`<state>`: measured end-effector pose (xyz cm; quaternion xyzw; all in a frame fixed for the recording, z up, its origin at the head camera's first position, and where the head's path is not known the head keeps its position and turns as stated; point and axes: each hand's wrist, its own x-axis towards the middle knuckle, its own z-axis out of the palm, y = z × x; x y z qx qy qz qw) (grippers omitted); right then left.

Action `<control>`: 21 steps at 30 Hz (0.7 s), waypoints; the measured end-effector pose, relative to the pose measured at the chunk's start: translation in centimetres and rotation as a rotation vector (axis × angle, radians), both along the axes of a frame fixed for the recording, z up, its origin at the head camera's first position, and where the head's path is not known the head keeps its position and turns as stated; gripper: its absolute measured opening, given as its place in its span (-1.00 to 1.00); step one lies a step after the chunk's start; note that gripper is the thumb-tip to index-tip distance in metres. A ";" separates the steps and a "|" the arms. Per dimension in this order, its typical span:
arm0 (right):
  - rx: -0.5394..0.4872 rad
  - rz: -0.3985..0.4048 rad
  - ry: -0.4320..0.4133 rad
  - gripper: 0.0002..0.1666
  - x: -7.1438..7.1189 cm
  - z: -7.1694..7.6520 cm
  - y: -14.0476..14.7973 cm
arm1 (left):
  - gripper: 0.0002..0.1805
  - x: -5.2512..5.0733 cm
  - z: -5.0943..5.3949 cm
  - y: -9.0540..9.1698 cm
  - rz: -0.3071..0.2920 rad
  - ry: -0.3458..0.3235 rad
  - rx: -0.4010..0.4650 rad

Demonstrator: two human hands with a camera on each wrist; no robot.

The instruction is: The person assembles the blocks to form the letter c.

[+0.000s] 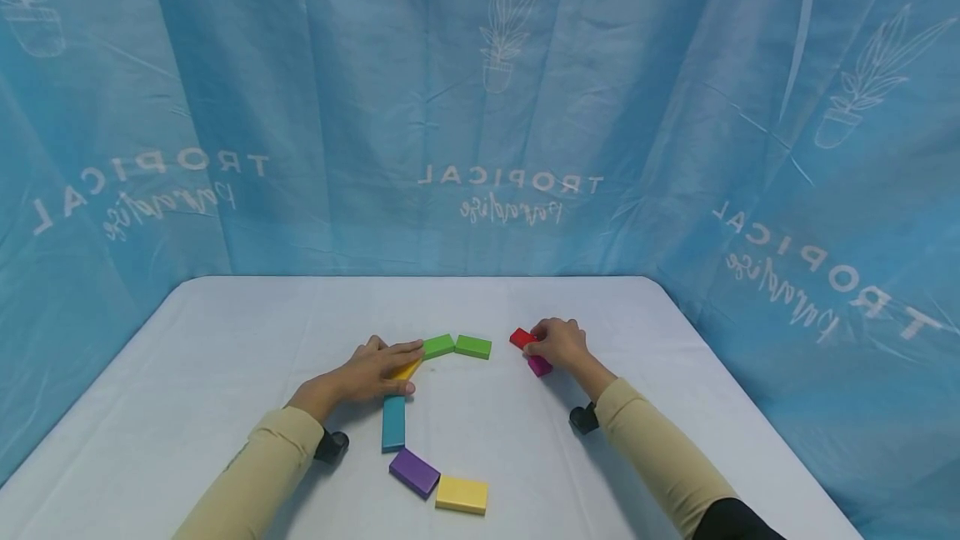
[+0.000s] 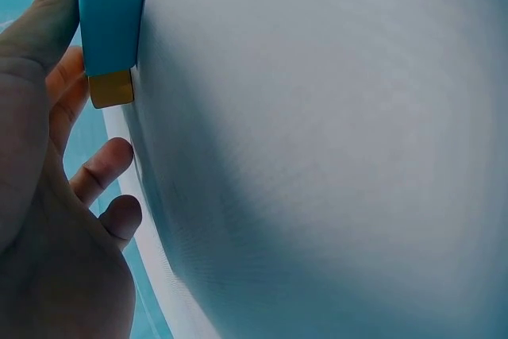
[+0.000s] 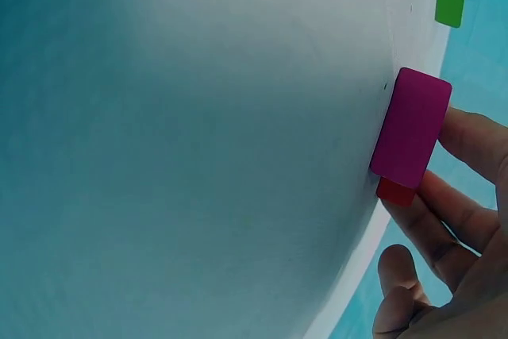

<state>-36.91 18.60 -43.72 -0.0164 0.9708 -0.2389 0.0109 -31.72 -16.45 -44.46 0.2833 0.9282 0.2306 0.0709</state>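
Observation:
In the head view, my left hand [image 1: 372, 369] holds an orange-yellow block [image 1: 406, 370] between thumb and fingers, covering part of it. A teal block [image 1: 393, 423] lies at its near end, and a green block [image 1: 438, 346] is by the fingertips. My right hand [image 1: 561, 343] pinches a red block [image 1: 521, 338], partly hidden by the fingers. A magenta block [image 1: 539, 365] adjoins the red one under the hand. The left wrist view shows the teal block [image 2: 111, 17] in front of the orange-yellow one; in the right wrist view, the magenta block [image 3: 411, 129] is before the red.
A second green block [image 1: 473, 347] continues the curve, with a gap between it and the red block. Nearer me lie a purple block [image 1: 415, 473] and a yellow block [image 1: 461, 495]. The white table [image 1: 300, 315] meets a blue printed curtain [image 1: 390, 123] behind.

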 end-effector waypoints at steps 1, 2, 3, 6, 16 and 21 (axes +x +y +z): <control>-0.001 0.000 -0.002 -0.52 0.0 0.0 0.0 | -0.26 0.0 0.0 0.0 -0.002 0.000 0.001; -0.001 -0.002 -0.004 -0.52 0.1 0.1 -0.1 | -0.26 0.0 0.0 0.0 -0.002 -0.002 0.003; -0.001 -0.003 -0.006 -0.53 0.1 0.1 -0.1 | -0.26 0.0 0.0 0.0 -0.002 -0.004 0.005; -0.007 -0.010 -0.011 -0.54 0.1 0.1 -0.1 | -0.26 0.0 0.0 0.0 -0.002 -0.005 0.006; -0.025 -0.023 -0.018 -0.56 0.2 0.0 -0.1 | -0.26 -0.1 -0.1 0.0 -0.004 0.000 0.006; -0.019 -0.013 -0.015 -0.57 0.0 -0.2 -0.1 | -0.26 -0.1 -0.1 0.0 0.008 -0.006 0.003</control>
